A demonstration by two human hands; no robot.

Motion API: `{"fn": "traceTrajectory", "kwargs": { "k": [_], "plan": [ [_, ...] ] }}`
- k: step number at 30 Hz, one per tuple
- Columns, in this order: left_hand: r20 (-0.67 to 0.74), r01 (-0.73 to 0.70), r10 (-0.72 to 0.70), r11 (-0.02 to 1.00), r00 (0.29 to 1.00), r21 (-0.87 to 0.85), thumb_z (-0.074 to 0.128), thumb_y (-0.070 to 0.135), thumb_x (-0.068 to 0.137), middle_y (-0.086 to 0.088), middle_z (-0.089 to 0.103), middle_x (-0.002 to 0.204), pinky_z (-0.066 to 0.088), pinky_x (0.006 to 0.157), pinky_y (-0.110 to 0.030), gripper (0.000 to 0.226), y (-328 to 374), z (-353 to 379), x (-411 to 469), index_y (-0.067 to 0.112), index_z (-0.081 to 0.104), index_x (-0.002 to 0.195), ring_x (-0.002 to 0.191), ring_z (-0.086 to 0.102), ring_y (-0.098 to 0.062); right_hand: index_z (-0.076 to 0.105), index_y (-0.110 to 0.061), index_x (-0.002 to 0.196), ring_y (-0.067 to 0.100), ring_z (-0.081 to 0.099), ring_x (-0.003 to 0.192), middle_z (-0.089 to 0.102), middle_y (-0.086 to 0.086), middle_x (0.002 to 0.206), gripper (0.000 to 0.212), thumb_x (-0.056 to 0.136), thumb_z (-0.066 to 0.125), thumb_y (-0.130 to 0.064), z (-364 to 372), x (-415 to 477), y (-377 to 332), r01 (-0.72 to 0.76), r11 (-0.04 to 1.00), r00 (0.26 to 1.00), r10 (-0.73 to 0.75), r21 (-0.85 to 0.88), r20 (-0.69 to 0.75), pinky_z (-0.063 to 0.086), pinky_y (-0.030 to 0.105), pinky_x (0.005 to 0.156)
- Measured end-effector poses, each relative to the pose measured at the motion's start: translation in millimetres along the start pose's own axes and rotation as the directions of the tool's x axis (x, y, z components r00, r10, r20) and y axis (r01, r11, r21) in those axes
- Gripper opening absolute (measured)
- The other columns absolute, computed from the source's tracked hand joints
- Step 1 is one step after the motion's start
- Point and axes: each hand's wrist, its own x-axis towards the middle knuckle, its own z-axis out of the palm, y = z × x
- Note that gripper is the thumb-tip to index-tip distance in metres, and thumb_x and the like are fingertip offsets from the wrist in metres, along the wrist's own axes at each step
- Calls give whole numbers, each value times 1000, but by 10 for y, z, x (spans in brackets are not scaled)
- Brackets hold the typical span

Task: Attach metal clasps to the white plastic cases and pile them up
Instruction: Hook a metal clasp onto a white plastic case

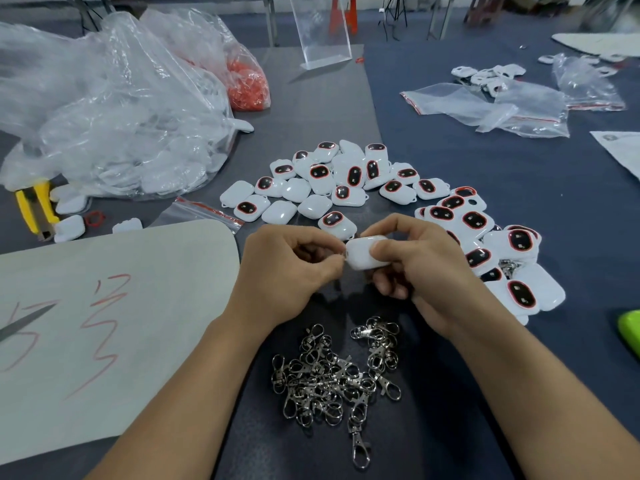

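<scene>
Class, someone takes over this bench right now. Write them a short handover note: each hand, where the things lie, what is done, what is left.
Right hand grips one white case.
Left hand pinches at that case's left end; any clasp there is hidden.
Loose clasps lie heaped near you; more cases spread ahead.
Done: seemingly the stack at right, where one clasp peeks out.
Left: finish this case, stack it, then work through the spread.
</scene>
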Motion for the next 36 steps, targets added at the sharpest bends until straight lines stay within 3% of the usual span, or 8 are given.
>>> {"fn": "traceTrajectory", "kwargs": {
  "k": [6, 9, 16, 23, 26, 30, 33, 36],
  "plan": [
    [48, 105, -95, 950, 994, -293, 88, 13, 72, 5, 79, 80, 54, 74, -17, 17, 59, -36, 32, 24, 82, 83, 76, 72, -6, 73, -11, 86, 16, 42, 42, 62, 18, 65, 22, 90, 54, 0, -60, -25, -61, -99, 978, 990, 78, 185, 118, 25, 27, 47],
    [74, 113, -91, 912, 993, -395, 86, 27, 66, 2, 78, 77, 52, 69, -16, 14, 96, -60, 7, 22, 82, 79, 71, 71, -5, 75, -14, 85, 15, 41, 41, 61, 17, 64, 24, 89, 55, -1, -56, -48, -81, -101, 965, 981, 57, 242, 186, 30, 21, 41],
    [170, 69, 21, 861, 985, -504, 80, 23, 72, 13, 62, 61, 41, 59, -11, 8, 133, -73, 0, 24, 76, 65, 59, 50, 0, 75, -13, 86, 13, 40, 39, 60, 16, 63, 23, 87, 55, -2, -33, -122, -116, -69, 949, 980, 6, 308, 200, 28, 19, 36],
    [142, 4, 47, 942, 989, -336, 87, 17, 70, 13, 62, 63, 39, 58, -15, 13, 68, -124, 31, 19, 74, 68, 60, 49, -4, 69, -8, 90, 13, 41, 36, 60, 15, 58, 18, 92, 56, 4, 37, -176, -149, 49, 984, 998, -53, 173, 20, 24, 18, 38],
    [122, -111, 114, 993, 986, -34, 86, 15, 71, 13, 62, 65, 38, 62, -17, 16, 54, -115, 13, 25, 74, 68, 60, 51, 0, 68, -8, 87, 15, 40, 35, 59, 22, 59, 17, 89, 59, 8, 85, -160, -89, 151, 988, 987, -149, 36, -68, 28, 16, 37],
    [116, -350, 330, 878, 937, 327, 85, 15, 77, 17, 58, 71, 37, 64, -12, 10, 83, -77, -62, 21, 78, 79, 66, 51, 1, 69, -12, 82, 17, 42, 38, 60, 22, 58, 23, 85, 61, 9, 122, -136, -26, 162, 986, 983, -165, -42, -79, 30, 20, 38],
    [100, -429, 426, 814, 899, 391, 81, 20, 79, 17, 57, 71, 37, 64, -14, 4, 66, -56, -76, 20, 77, 81, 67, 48, 0, 69, -13, 83, 17, 44, 38, 63, 32, 66, 24, 86, 61, 10, 113, -138, -31, 173, 983, 981, -178, -66, -74, 32, 21, 37],
    [-26, -269, 285, 927, 958, 261, 84, 21, 73, 13, 62, 69, 40, 62, -15, 11, 61, -28, -83, 27, 76, 76, 63, 53, -3, 69, -9, 89, 17, 44, 38, 58, 33, 62, 21, 88, 59, 9, 97, -147, -66, 149, 989, 985, -149, -4, -82, 31, 19, 37]
  ]
}}
